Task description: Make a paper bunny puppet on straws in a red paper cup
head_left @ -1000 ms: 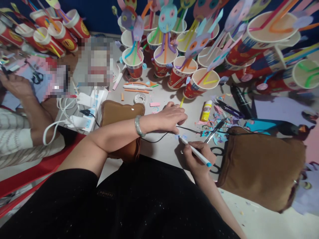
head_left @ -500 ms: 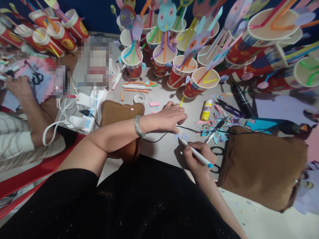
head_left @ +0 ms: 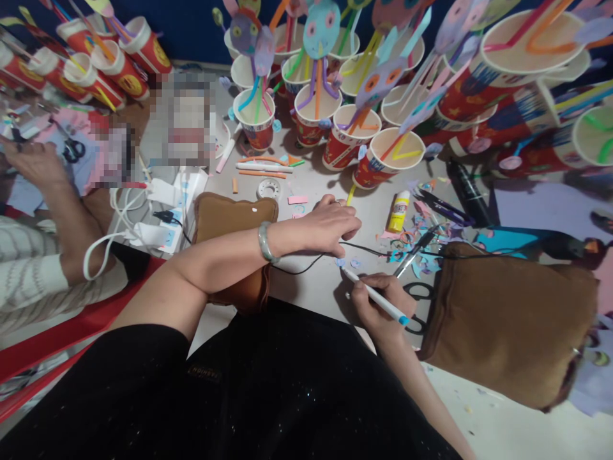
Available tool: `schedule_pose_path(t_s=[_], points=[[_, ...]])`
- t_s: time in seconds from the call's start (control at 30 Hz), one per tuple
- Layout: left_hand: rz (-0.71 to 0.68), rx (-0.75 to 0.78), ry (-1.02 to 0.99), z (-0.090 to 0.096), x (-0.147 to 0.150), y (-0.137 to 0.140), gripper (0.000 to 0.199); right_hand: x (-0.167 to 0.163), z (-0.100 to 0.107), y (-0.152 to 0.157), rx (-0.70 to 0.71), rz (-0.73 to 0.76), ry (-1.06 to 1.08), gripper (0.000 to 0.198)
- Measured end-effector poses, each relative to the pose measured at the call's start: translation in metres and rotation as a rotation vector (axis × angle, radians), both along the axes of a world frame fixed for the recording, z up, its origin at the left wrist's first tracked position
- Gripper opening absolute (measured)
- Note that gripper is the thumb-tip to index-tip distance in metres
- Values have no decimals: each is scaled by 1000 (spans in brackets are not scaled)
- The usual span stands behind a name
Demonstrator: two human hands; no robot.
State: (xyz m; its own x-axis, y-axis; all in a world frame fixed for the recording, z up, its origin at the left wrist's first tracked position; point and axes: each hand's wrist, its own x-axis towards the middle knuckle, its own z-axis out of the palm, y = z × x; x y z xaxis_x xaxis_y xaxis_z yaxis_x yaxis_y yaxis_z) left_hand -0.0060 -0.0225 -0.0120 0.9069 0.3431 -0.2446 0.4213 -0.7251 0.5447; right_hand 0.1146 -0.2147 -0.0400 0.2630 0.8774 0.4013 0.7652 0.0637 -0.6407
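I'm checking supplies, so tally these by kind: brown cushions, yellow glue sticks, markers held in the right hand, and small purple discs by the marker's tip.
Brown cushions: 2
Yellow glue stick: 1
White marker in the right hand: 1
Small purple discs by its tip: 2
Total: 6

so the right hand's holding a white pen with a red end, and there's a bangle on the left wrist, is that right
Not quite: the end of the pen is blue, not red, as the head view shows. The rest stands: the right hand holds the white pen, and there's a bangle on the left wrist.
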Motion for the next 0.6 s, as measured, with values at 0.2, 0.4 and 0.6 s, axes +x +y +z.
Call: schedule_pose_path(t_s=[0.2, 0.4, 0.6], points=[[-2, 4, 0, 1, 0, 0, 24, 0, -2, -1, 29, 7, -2, 6], [-4, 9, -24, -2, -1, -1, 23, 1, 0, -3, 42, -33, -22, 10], [13, 14, -28, 2, -2, 5, 22, 1, 5, -5, 53, -30, -13, 10]])
